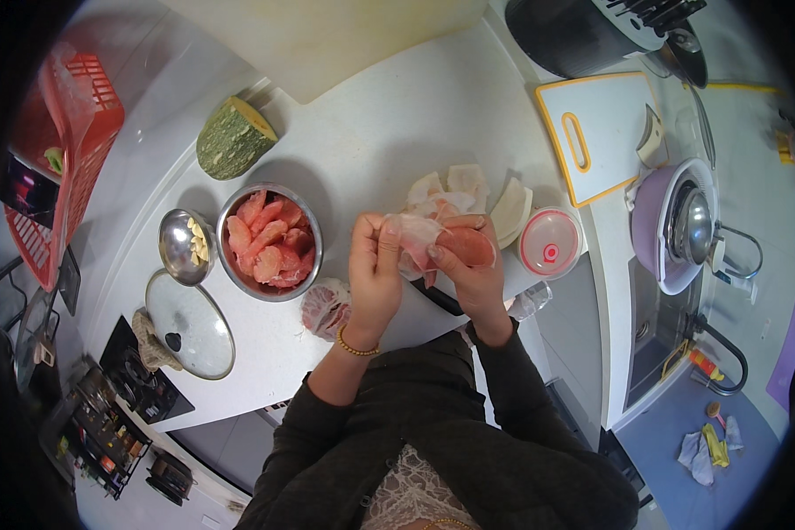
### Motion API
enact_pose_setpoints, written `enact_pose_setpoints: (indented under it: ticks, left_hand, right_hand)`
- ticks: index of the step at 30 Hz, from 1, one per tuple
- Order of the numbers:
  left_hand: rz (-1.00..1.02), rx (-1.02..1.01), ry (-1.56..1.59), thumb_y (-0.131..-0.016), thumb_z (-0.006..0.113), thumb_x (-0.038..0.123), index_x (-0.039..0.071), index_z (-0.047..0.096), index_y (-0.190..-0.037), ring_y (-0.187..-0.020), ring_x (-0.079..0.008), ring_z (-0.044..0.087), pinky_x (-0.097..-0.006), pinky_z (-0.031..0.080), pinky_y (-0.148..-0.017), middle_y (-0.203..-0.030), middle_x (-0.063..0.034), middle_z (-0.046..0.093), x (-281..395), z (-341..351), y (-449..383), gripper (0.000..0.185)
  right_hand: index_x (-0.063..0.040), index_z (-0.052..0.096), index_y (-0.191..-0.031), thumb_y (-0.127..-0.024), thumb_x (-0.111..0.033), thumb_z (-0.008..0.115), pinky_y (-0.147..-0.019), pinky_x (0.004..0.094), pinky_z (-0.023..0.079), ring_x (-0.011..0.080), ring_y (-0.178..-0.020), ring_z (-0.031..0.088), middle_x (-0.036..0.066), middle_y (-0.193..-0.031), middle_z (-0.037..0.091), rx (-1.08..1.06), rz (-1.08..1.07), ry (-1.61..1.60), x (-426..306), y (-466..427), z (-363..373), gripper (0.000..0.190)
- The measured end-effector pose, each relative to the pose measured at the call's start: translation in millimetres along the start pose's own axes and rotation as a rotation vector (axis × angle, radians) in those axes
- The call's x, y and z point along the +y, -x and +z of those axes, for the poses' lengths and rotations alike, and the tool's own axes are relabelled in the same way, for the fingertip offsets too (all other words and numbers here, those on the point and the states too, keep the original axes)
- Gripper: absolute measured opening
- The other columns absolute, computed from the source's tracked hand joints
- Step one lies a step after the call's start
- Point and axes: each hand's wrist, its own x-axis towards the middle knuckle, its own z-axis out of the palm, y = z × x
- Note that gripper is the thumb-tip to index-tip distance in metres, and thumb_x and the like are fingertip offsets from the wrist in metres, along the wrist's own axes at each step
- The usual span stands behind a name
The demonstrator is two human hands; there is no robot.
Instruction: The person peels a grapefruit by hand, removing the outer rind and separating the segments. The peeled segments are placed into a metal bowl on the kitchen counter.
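Note:
My left hand (379, 265) pinches the whitish membrane (419, 232) of a red pomelo segment (467, 247). My right hand (470, 281) grips the segment itself, its thumb near the loosened membrane. Beyond both hands lie pieces of white pith and rind (467, 182). A partly peeled pomelo portion (326, 308) rests on the counter just left of my left wrist. Farther left, a steel bowl (269, 242) holds peeled red pomelo flesh. A dark handle-like object (437, 298) is partly hidden below my hands.
Left stand a small metal bowl (184, 246) with pale pieces, a glass lid (195, 324) and a cut green squash (233, 139). Right are a round lidded container (550, 244), a white cutting board (596, 139) with orange edging, a lilac basin (656, 218) and a sink (649, 331).

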Motion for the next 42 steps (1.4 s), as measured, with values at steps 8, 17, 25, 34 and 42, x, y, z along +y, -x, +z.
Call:
enact_pose_setpoints:
  ticks: [8, 17, 25, 34, 42]
  left_hand:
    - [-0.152, 0.066, 0.174, -0.109, 0.050, 0.021, 0.009, 0.052, -0.098, -0.067, -0.0044, 0.040, -0.0227, 0.034, -0.060, -0.079, 0.0026, 0.052, 2.1, -2.4, -5.4, 0.017]
    - [-0.151, -0.087, 0.058, -0.101, 0.065, 0.008, 0.005, 0.057, -0.114, -0.084, -0.0055, 0.055, -0.0213, 0.045, -0.074, -0.094, 0.0011, 0.057, -2.4, 3.0, 5.2, 0.015]
    - [0.088, 0.040, -0.163, -0.094, 0.071, 0.004, 0.002, 0.062, -0.104, -0.079, -0.0089, 0.058, -0.0239, 0.048, -0.071, -0.103, -0.0040, 0.060, -21.5, 11.3, 5.7, 0.014]
    - [0.303, 0.026, -0.430, -0.101, 0.062, 0.002, 0.000, 0.056, -0.106, -0.088, -0.0092, 0.059, -0.0231, 0.050, -0.077, -0.102, -0.0050, 0.058, -14.7, 15.1, 0.5, 0.008]
    - [0.053, -0.130, -0.272, -0.104, 0.057, 0.006, 0.002, 0.052, -0.107, -0.077, -0.0057, 0.050, -0.0208, 0.045, -0.069, -0.089, 0.0001, 0.056, 3.0, 6.4, -9.6, 0.006]
  right_hand:
    - [-0.004, 0.046, -0.122, -0.093, 0.001, 0.069, -0.080, 0.0312, 0.056, 0.0190, -0.100, 0.064, 0.012, -0.117, 0.060, 0.055, -0.097, -0.036, -6.5, 1.0, -1.6, 0.037]
    - [-0.005, 0.036, -0.127, -0.096, -0.004, 0.067, -0.101, 0.0352, 0.048, 0.0200, -0.116, 0.057, 0.016, -0.131, 0.053, 0.110, -0.238, 0.219, -10.2, -0.5, 3.9, 0.044]
    - [-0.007, 0.031, -0.126, -0.093, 0.003, 0.066, -0.101, 0.0349, 0.048, 0.0203, -0.115, 0.057, 0.019, -0.133, 0.052, 0.128, -0.334, 0.317, 0.5, 2.6, 9.4, 0.049]
    - [-0.005, 0.034, -0.119, -0.093, 0.008, 0.061, -0.080, 0.0287, 0.057, 0.0190, -0.099, 0.064, 0.020, -0.125, 0.054, 0.199, -0.342, 0.222, -4.8, 1.0, 22.3, 0.040]
    - [-0.004, 0.040, -0.123, -0.092, 0.006, 0.063, -0.084, 0.0304, 0.055, 0.0156, -0.102, 0.063, 0.011, -0.122, 0.056, 0.164, -0.188, 0.196, -11.2, -6.3, -4.5, 0.040]
